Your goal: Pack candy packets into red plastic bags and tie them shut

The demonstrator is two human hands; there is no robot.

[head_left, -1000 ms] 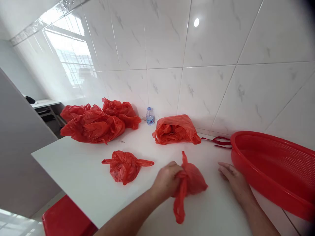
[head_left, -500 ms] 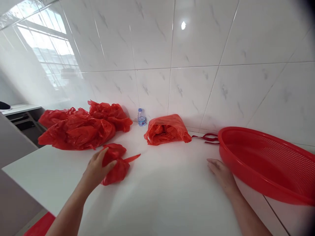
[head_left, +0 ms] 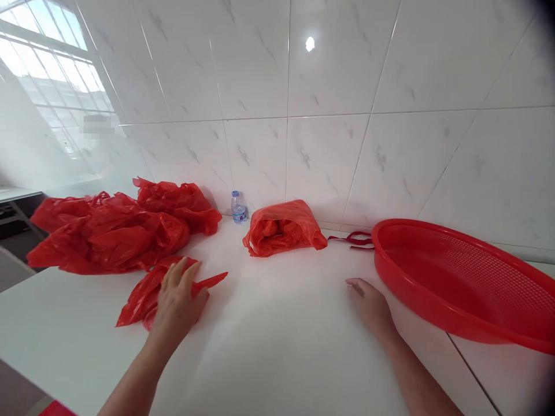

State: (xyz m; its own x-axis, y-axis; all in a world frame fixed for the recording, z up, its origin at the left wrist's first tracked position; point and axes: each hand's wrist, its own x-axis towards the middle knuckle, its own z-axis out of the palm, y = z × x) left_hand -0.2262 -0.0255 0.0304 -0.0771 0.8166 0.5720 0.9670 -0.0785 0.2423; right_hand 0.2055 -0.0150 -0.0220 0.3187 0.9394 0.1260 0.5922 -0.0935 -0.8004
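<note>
My left hand (head_left: 180, 297) is over a crumpled red plastic bag (head_left: 141, 297) on the left of the white table. Its fingers are spread and lie across the bag, with the thumb apart on the right side. A thin red strip of the bag sticks out to the right past the fingers. On the table's right side rests my right hand (head_left: 372, 306), its fingers loosely curled together with nothing visible in them. It is nearest to a large red plastic basket (head_left: 416, 289), a little apart from its rim.
A heap of red plastic bags (head_left: 108, 231) fills the back left. Along the tiled wall (head_left: 325, 86) stand a small water bottle (head_left: 239, 208) and a folded red bag stuffed with more plastic (head_left: 299, 222). A dark red ribbon (head_left: 356, 238) lies beside the basket.
The bag under my left hand has shifted left and spread out, and the hand now lies over its right part with fingers wider. My right fingers have curled in. The view has turned slightly right.
</note>
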